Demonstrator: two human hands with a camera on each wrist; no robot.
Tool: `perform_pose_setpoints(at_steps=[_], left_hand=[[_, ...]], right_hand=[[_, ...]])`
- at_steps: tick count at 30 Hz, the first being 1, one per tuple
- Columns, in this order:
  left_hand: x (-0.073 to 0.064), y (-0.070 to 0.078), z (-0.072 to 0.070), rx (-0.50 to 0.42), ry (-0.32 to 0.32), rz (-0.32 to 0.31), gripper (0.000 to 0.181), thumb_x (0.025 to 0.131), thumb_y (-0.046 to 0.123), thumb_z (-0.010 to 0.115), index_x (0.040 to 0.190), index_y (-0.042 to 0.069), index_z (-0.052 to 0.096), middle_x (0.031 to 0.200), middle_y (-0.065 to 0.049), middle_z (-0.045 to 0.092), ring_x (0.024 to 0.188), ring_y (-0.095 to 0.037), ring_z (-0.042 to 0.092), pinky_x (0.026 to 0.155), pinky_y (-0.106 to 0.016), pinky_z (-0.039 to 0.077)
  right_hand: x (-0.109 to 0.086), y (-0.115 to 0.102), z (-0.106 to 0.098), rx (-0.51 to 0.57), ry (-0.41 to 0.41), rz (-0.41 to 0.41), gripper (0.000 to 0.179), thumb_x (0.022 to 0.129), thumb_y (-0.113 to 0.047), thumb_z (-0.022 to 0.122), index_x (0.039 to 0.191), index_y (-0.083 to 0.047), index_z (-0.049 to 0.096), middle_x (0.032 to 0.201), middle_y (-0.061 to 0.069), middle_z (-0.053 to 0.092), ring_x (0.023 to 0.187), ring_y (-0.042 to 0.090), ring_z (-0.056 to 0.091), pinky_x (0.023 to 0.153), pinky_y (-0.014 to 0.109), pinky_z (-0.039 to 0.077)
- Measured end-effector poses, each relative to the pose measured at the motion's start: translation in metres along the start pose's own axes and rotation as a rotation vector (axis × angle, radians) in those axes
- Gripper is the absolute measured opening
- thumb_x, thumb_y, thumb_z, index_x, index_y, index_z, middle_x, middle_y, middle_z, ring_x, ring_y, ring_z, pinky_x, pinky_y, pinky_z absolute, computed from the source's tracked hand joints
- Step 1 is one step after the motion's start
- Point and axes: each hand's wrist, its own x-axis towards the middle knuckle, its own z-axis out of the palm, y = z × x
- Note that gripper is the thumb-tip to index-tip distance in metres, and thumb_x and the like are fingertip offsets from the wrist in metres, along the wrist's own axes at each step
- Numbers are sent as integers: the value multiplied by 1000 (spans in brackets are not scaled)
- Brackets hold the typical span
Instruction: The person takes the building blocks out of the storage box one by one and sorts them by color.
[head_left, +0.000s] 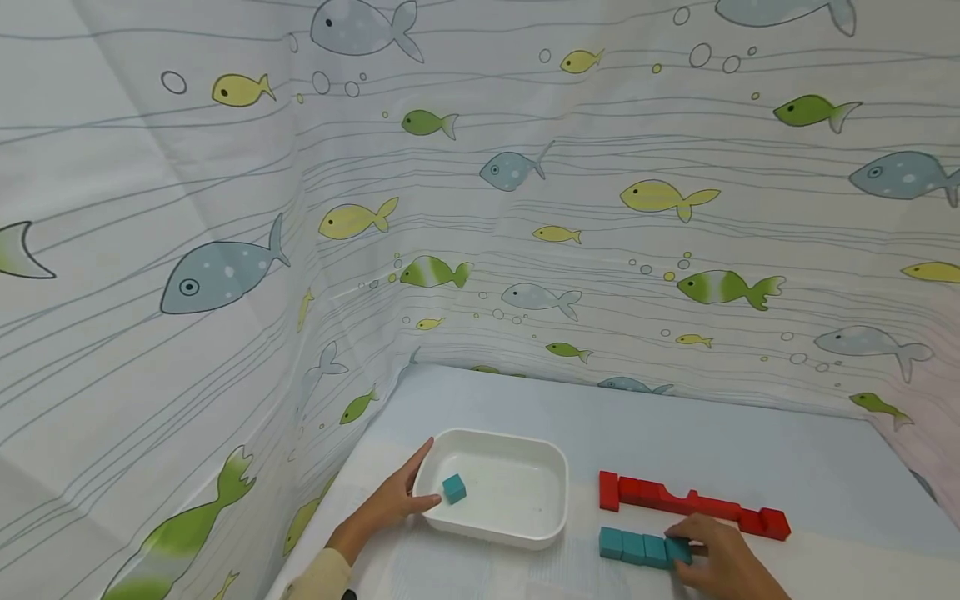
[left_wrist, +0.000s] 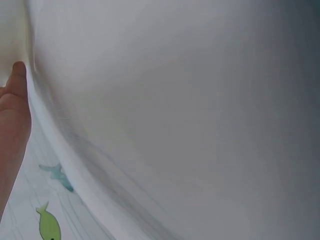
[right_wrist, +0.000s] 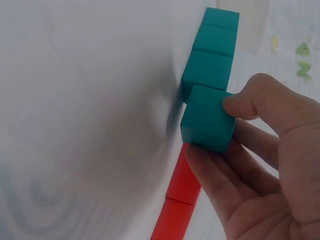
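My right hand (head_left: 723, 557) pinches a teal cube (right_wrist: 207, 117) between thumb and fingers. In the head view that cube is at the right end of a short row of teal cubes (head_left: 633, 547); the right wrist view shows it slightly out of line with the others. At the left end of a white plastic tub (head_left: 517, 540), my left hand (head_left: 393, 497) holds the rim, thumb over the near corner and fingers along the outside. One loose teal cube (head_left: 453, 488) lies inside the tub near that thumb. The left wrist view shows little beyond a finger (left_wrist: 19, 82) and a blurred pale surface.
Behind the teal row runs a longer line of red blocks (head_left: 720, 507), one with a curved notch. The white table (head_left: 675, 425) ends at hanging fish-print sheets (head_left: 600, 275) behind and to the left.
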Motion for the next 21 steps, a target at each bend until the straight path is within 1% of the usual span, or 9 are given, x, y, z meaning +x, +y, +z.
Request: perform_pose_setpoints(at_steps=[4, 7, 10, 15, 21], left_hand=[[0, 0, 0, 6, 1, 4, 99, 83, 26, 78, 158, 22, 14, 161, -12, 17, 144, -37, 22, 110, -53, 30], [0, 0, 0, 16, 6, 1, 99, 82, 27, 78, 158, 22, 14, 161, -13, 18, 143, -38, 24, 109, -53, 31], [0, 0, 0, 19, 6, -2, 99, 83, 27, 78, 158, 21, 14, 161, -13, 18, 143, -39, 24, 109, -53, 32], [-1, 1, 1, 14, 4, -5, 99, 83, 27, 78, 158, 21, 14, 161, -13, 17, 144, -38, 23, 110, -53, 30], [-1, -1, 0, 12, 5, -10, 99, 83, 27, 78, 158, 24, 14, 161, -10, 17, 144, -36, 22, 110, -52, 29]], right_hand=[[1, -1, 3, -5, -7, 19, 60, 63, -38, 90, 110, -7, 69, 102, -1, 67, 89, 17, 61, 70, 37, 60], [2, 0, 5, -7, -20, 28, 58, 64, -38, 89, 109, -8, 69, 102, -3, 67, 88, 15, 61, 71, 38, 59], [3, 0, 7, -10, -25, 21, 56, 66, -38, 88, 109, -8, 70, 102, -2, 67, 88, 15, 61, 72, 38, 59], [2, 0, 9, -19, -16, 25, 58, 64, -38, 89, 109, -8, 69, 103, -2, 67, 88, 15, 61, 71, 39, 59], [2, 2, 13, -16, -6, 59, 61, 62, -38, 90, 111, -9, 69, 104, -2, 67, 88, 14, 61, 73, 43, 59]])
